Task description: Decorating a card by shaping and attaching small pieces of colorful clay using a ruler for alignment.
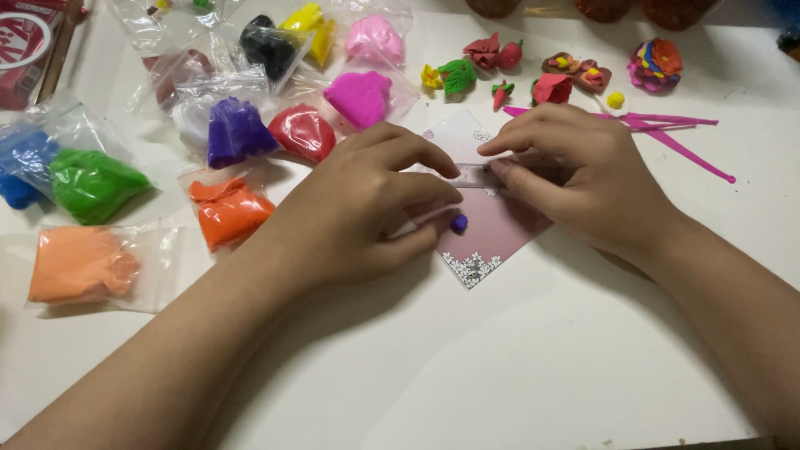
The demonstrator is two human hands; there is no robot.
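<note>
At the centre of the frame both hands meet over a pink card point(492, 229) with white flower edging, lying on the white table point(517, 367). The left hand point(367, 208) and the right hand point(575, 179) pinch the two ends of a small clear stick point(473, 177) between fingertips, holding it flat across the card. A small purple clay ball point(459, 222) sits on the card just below the left fingertips. In the upper left lie bags of modelling clay: orange point(229, 210), green point(93, 183), purple point(237, 132), red point(302, 132) and magenta point(360, 97). Along the top right stand small clay flowers point(654, 63), with pink plastic tools point(667, 125) just beside the right hand
</note>
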